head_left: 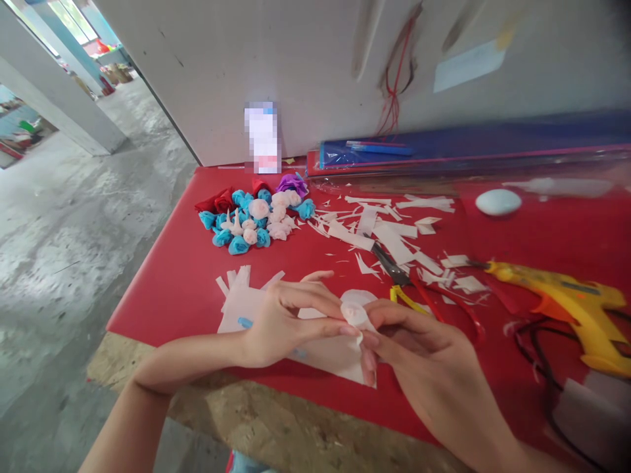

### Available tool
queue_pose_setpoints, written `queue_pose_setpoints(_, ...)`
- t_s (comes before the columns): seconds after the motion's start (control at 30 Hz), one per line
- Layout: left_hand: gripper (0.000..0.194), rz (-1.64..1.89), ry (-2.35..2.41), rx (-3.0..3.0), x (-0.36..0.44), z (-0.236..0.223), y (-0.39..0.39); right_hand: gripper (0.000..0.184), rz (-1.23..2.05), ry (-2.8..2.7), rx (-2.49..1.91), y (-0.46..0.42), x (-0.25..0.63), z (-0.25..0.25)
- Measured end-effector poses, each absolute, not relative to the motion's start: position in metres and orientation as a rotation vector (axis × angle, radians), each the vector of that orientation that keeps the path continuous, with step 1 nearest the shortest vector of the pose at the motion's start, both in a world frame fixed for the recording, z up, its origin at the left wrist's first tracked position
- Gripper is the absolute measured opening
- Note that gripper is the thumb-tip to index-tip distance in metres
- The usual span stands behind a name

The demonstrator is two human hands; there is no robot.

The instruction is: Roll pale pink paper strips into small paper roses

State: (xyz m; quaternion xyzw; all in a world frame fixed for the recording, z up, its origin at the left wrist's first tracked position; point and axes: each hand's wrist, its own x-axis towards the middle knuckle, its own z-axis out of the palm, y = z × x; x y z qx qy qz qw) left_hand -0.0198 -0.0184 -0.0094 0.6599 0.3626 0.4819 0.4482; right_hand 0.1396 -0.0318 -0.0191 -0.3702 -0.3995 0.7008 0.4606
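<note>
My left hand (283, 322) and my right hand (419, 345) meet over the near edge of the red table (172, 289). Both pinch a small rolled white paper flower (353, 313), fingers closed round it. Under my hands lie flat white paper pieces (241, 302). A pile of finished paper flowers (256, 217) in blue, white, red and purple sits farther back on the left.
White paper scraps (389, 230) are scattered mid-table around scissors with yellow and red handles (401, 282). A yellow glue gun (572, 302) with a black cord lies at right. A white oval object (498, 202), coloured sheets in plastic (468, 154) and a white wall stand behind.
</note>
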Motion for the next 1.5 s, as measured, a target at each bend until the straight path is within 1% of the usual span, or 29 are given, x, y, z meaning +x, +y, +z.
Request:
queue_pose_setpoints(0.17, 0.013, 1.244, 0.869, 1.628, -0.018, -0.013, -0.020, 0.009, 1.576, -1.045, -0.940, -0.032, 0.137, -0.013)
queue_pose_setpoints(0.37, 0.010, 1.292, 0.848, 1.620, -0.020, -0.016, -0.021, 0.007, 1.417, -1.177, -0.939, -0.035, 0.136, -0.012)
queue_pose_setpoints(0.53, 0.016, 1.286, 0.824, 1.615, -0.019, -0.018, -0.020, 0.007, 1.362, -1.220, -1.003, -0.033, 0.135, -0.012)
queue_pose_setpoints(0.6, 0.017, 1.279, 0.834, 1.635, -0.019, -0.018, -0.020, 0.007, 1.350, -1.229, -1.013, -0.032, 0.136, -0.011)
queue_pose_setpoints(0.77, 0.008, 1.196, 0.902, 1.613, -0.020, -0.016, -0.021, 0.008, 1.446, -1.204, -1.027, -0.031, 0.137, -0.011)
queue_pose_setpoints(0.87, 0.007, 1.176, 0.896, 1.567, -0.021, -0.016, -0.022, 0.017, 1.516, -1.194, -1.035, -0.031, 0.135, -0.014)
queue_pose_setpoints(0.93, 0.008, 1.195, 0.861, 1.573, -0.021, -0.018, -0.022, 0.020, 1.517, -1.227, -1.050, -0.031, 0.134, -0.016)
queue_pose_setpoints(1.13, 0.008, 1.228, 0.817, 1.596, -0.019, -0.024, -0.022, 0.008, 1.488, -1.313, -1.081, -0.030, 0.136, -0.017)
queue_pose_setpoints(1.3, 0.007, 1.179, 0.871, 1.659, -0.020, -0.021, -0.022, 0.003, 1.498, -1.379, -1.054, -0.030, 0.138, -0.018)
queue_pose_setpoints(1.5, 0.009, 1.128, 0.895, 1.810, -0.024, -0.014, -0.018, 0.005, 1.371, -1.406, -1.067, -0.029, 0.138, -0.013)
